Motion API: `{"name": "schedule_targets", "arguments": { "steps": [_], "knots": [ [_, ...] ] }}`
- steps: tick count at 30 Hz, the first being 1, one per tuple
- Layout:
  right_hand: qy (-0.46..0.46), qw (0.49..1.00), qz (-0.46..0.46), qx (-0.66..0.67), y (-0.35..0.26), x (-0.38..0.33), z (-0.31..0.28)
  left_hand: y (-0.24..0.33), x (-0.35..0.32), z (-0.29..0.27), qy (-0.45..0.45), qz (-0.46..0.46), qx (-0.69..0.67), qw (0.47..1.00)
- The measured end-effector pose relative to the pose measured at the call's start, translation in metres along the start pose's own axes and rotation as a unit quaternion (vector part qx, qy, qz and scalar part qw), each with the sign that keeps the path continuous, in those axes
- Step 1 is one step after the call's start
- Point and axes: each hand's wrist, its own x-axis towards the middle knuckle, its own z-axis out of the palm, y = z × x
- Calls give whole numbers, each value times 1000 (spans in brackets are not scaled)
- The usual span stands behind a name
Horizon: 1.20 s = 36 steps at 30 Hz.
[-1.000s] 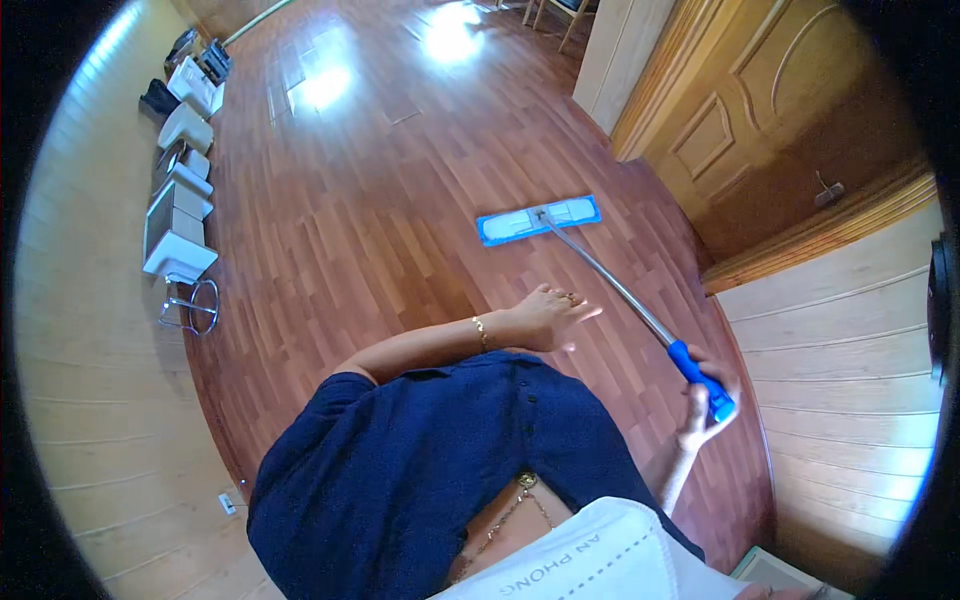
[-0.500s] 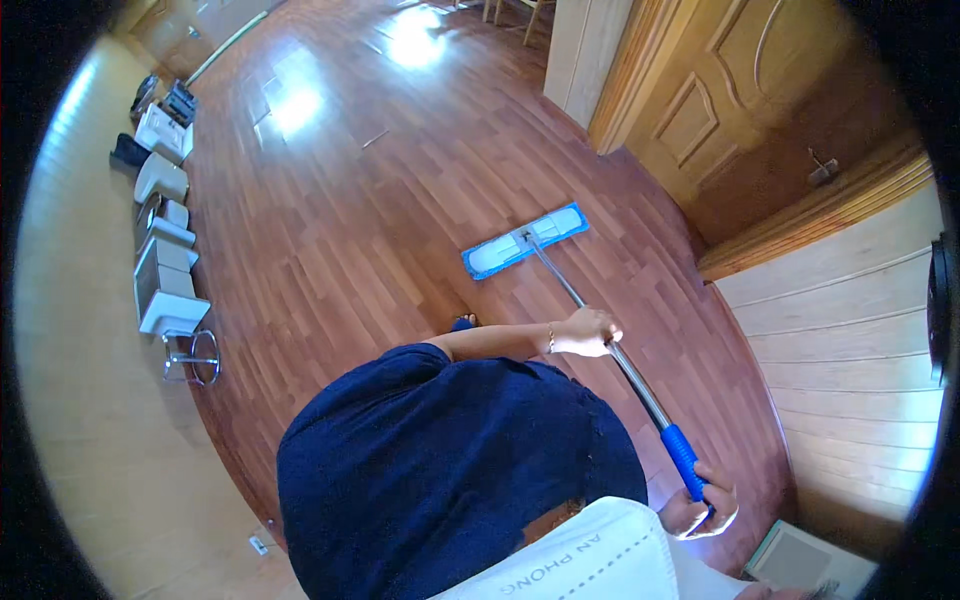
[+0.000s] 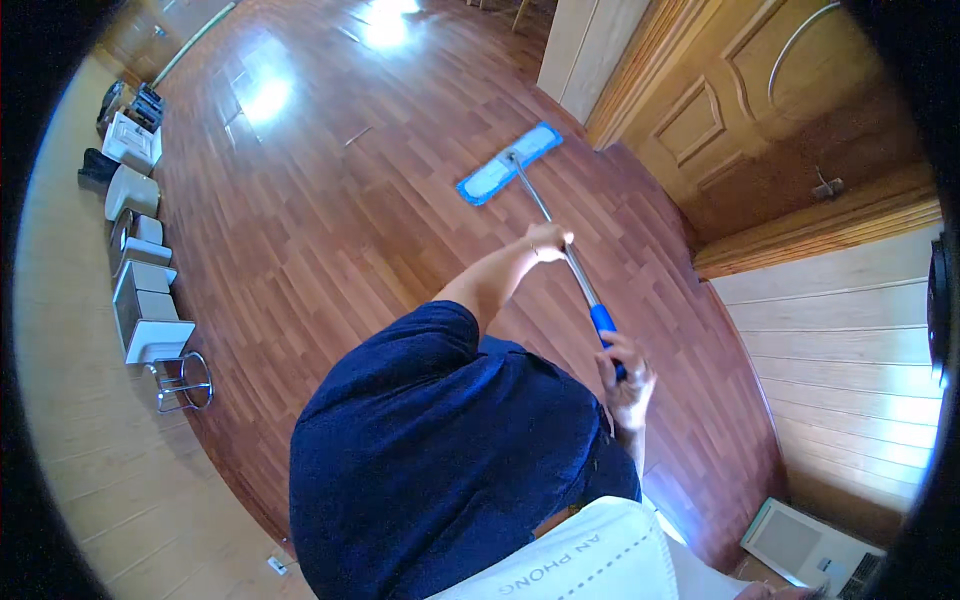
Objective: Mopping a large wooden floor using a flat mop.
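The left hand has its fingers curled shut around the bare metal shaft of the mop, about midway along its length. The right hand grips the blue foam grip at the top end of the shaft, fingers wrapped closed around it, held just in front of the dark blue shirt.

Compared with half a second ago, the blue mop head lies farther away across the wooden floor, closer to the foot of the pale wall panel and the wooden door; the left arm is stretched out more, and the right hand has come up higher along the body.

The mop's long axis runs from the right hand at the lower right up and away to the upper left, where the flat pad rests on the floor, its own length set crosswise to the shaft. A row of pale chairs lines the wall at far left.
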Motion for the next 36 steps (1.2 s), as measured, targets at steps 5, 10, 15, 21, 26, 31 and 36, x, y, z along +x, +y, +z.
{"name": "schedule_targets", "arguments": {
  "steps": [5, 10, 15, 21, 26, 31, 36],
  "knots": [
    [-77, 995, -25, 67, 17, 32, 38, -46, -18, -25, 46, -107, 9, 993],
    [-98, 988, 24, 118, 10, 50, 43, -69, -56, -32, 121, -161, -26, 979],
    [-73, 984, -30, 161, 9, 70, 35, -70, -104, -33, 210, -166, -4, 964],
    [-115, 925, -45, 359, -1, 97, 47, -74, -184, -36, 288, -183, 11, 940],
    [-196, 848, 0, 492, -19, 103, 63, -79, -250, -33, 305, -205, -56, 928],
    [-355, 815, 26, 457, -40, 107, 77, -88, -323, -20, 233, -314, -25, 920],
    [-400, 806, 67, 431, -51, 97, 76, -91, -350, -11, 176, -343, 24, 922]
  ]
}}
